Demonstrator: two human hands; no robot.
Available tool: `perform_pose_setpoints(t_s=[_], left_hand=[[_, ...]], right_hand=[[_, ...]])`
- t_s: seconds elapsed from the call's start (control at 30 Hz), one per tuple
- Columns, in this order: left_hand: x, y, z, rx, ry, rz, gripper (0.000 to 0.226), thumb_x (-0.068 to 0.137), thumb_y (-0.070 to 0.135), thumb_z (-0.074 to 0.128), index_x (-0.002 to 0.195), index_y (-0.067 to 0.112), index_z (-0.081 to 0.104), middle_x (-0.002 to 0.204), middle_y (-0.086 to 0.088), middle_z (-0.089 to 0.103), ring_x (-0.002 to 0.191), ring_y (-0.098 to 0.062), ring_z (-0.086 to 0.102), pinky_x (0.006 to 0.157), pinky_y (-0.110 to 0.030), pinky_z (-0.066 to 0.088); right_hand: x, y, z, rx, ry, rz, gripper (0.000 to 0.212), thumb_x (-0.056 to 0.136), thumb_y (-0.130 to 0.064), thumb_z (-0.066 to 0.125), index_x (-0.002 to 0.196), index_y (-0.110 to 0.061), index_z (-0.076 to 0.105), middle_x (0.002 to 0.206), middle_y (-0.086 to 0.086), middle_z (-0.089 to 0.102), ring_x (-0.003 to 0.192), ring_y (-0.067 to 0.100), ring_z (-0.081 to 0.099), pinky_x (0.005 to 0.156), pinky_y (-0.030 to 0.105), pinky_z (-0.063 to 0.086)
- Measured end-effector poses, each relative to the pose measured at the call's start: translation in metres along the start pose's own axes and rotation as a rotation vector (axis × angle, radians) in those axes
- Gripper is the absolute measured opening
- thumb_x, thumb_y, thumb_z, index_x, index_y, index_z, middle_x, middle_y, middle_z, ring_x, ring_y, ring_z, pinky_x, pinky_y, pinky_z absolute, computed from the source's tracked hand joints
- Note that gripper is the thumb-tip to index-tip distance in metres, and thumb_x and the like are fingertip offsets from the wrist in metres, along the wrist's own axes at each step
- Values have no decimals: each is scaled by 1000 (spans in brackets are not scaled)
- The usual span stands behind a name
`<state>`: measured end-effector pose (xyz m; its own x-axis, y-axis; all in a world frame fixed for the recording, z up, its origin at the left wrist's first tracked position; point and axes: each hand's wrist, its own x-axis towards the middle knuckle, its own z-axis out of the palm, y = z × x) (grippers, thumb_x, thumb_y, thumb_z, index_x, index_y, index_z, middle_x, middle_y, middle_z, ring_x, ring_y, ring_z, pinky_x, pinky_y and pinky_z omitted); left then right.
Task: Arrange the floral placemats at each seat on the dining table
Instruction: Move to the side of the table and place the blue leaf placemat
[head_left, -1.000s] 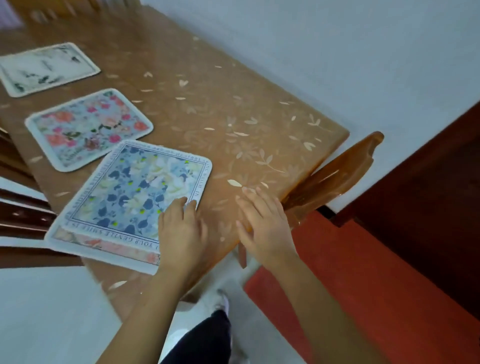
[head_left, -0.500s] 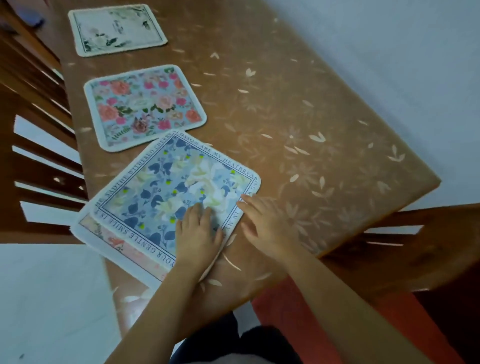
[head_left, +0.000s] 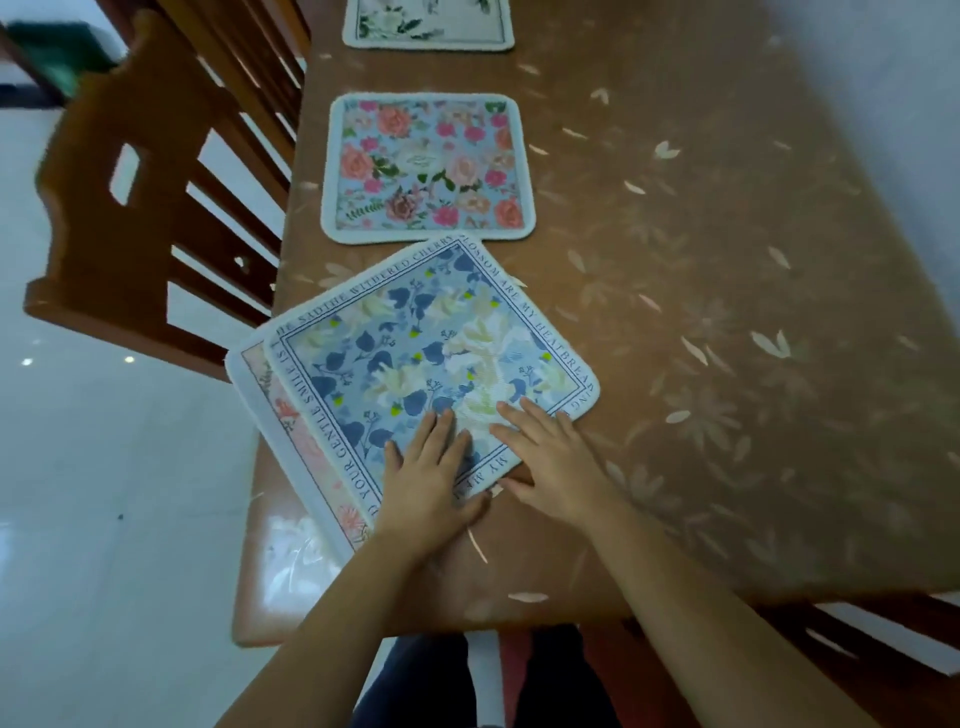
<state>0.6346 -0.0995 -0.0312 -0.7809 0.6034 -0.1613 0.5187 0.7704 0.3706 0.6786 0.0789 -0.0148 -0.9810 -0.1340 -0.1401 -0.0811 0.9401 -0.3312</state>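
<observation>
A blue floral placemat (head_left: 415, 343) with a text border lies turned like a diamond at the near left of the brown table (head_left: 727, 312). It rests on top of a pink-edged placemat (head_left: 270, 395) that sticks out past the table's left edge. My left hand (head_left: 428, 478) lies flat on the blue mat's near corner. My right hand (head_left: 556, 457) lies flat beside it, fingers on the mat's right near edge. A rose-patterned placemat (head_left: 426, 166) lies farther along, and a white floral one (head_left: 431, 23) beyond that.
A wooden chair (head_left: 156, 208) stands against the table's left side. Another chair (head_left: 857, 639) is at the near right. A pale wall (head_left: 893, 104) runs along the table's right side. White tiled floor (head_left: 104, 519) lies to the left.
My view has swung round to look along the table. Both hands have moved onto the blue placemat, and the stack has turned so one corner points away from me.
</observation>
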Motion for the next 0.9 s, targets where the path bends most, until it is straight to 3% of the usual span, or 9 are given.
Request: perform_pose_setpoints(t_s=[0.13,0.27,0.37,0.47,0.57,0.67,0.9], left_hand=[[-8,9,-3,-165,130,-36,59,77,41,67,127,12,51,147,-6,33,138,-23,18,106,-59,15],[-14,11,-4,-272,238,-79,45,73,28,75,113,10,63,134,-9,50,131,-27,35,103,-58,19],[-19,17,-3,-220,261,-56,39,72,21,77,107,8,66,125,-12,58,123,-31,46,95,-59,31],[-25,23,-1,-240,305,-90,35,71,10,76,104,7,67,119,-12,63,118,-32,51,92,-59,35],[-28,32,0,-302,423,-160,26,68,-1,75,93,6,71,108,-10,68,110,-31,58,89,-52,38],[-29,39,2,-338,497,-223,21,72,-1,73,91,7,72,105,-8,70,109,-26,59,91,-44,33],[-32,48,13,-416,520,-285,21,77,1,69,95,12,71,113,-2,66,119,-14,47,100,-42,21]], right_hand=[[3,11,-2,83,-2,-41,55,83,-37,60,133,-22,42,150,-3,25,139,16,12,111,44,4],[7,20,-6,175,50,-93,44,80,-32,67,121,-18,56,142,1,41,136,19,25,111,46,7],[12,23,-9,234,78,-139,35,76,-25,72,109,-14,65,130,6,54,129,24,39,108,50,18],[14,25,-9,252,113,-237,26,73,-15,76,98,-10,70,116,12,63,117,30,51,99,54,36],[16,30,-11,274,144,-301,25,70,-3,75,94,-7,70,110,13,66,109,31,57,92,53,44],[18,42,-17,289,175,-315,25,67,4,75,90,-5,71,104,14,68,100,30,61,85,51,48],[15,57,-27,296,174,-353,16,67,6,75,81,-2,72,96,16,69,96,31,63,81,46,52]])
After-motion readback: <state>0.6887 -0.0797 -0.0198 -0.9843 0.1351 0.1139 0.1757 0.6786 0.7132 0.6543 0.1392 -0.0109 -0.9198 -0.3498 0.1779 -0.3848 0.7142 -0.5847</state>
